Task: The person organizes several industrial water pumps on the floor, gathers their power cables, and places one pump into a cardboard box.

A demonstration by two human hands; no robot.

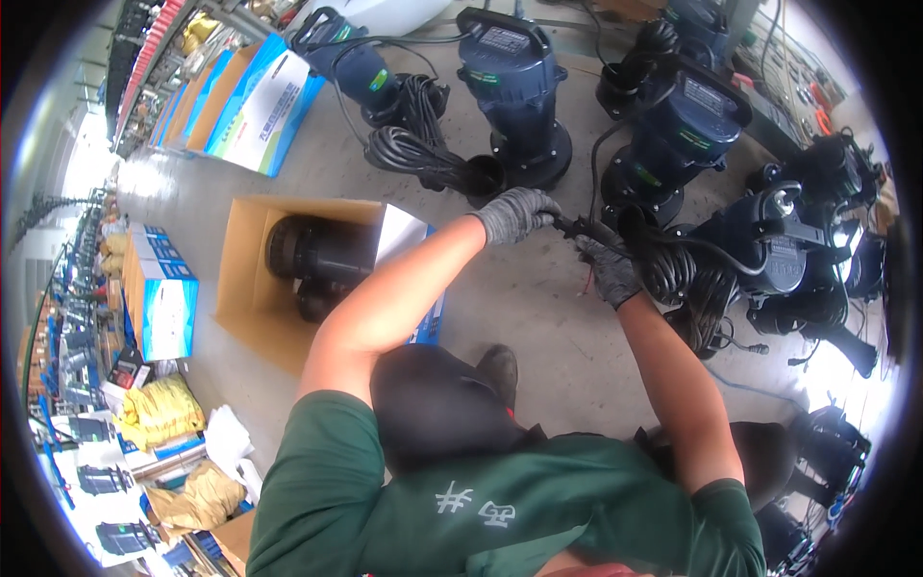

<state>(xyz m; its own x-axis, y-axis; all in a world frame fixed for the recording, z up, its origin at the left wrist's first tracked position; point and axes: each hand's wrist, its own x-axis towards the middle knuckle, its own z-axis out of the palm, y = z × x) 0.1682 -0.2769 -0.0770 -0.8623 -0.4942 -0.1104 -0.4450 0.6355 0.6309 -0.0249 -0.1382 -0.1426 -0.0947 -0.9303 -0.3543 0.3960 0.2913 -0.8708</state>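
Looked like a pump assembly/packing workshop: concrete floor (538, 317) crowded w/ dark blue submersible pumps (514, 87) and coiled black cables (413, 154), open cardboard box (245, 288) w/ a pump inside, printed blue cartons (260, 106) lined up, shelving (154, 48) at the back.

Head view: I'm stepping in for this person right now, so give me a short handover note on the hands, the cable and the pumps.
Left hand: gloved, closed on the black cable.
Right hand: gloved, gripping the same cable just beside the coiled bundle.
Things: blue pumps stand on the concrete floor ahead, each with black cable. An open cardboard box at the left holds a dark pump.
Done: one pump lies in the box; several cables are coiled.
Left: the cable in hand is still stretched between the hands; the other pumps stand unboxed.
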